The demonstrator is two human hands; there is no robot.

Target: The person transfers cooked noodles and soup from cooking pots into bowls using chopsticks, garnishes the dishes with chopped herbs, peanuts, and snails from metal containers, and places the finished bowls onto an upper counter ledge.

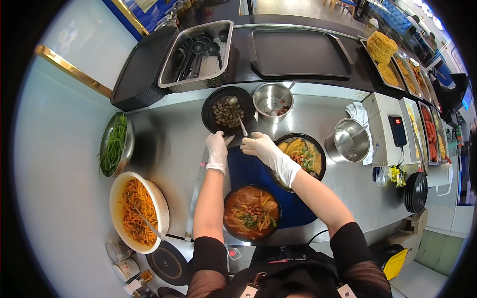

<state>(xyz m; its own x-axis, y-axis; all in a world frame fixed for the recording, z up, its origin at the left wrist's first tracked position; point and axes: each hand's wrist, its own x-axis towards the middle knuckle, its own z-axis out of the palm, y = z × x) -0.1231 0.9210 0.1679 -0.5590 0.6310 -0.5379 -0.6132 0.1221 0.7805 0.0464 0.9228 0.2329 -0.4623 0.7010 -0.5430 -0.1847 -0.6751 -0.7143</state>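
Note:
My left hand (217,151), in a white glove, is at the near rim of a black bowl (208,118). Its fingertips meet the rim, but whether they grip it is unclear. Small dark brown food pieces (225,116) fill the bowl's middle, and a metal spoon (242,124) rests in them, handle towards me. My gloved right hand (262,147) has its fingers apart just below the handle's end; contact is hard to judge. Under my right wrist sits a bowl of noodle soup with tofu skin (298,152). Nearer my body stands a bowl of red soup (252,213) topped with peanuts.
A steel pot (273,116) with a ladle stands right of the black bowl; another pot (352,145) is farther right. Shredded orange food fills a white tub (164,208) at left, near a bowl of greens (128,143). A blue mat (294,210) lies beneath the soups.

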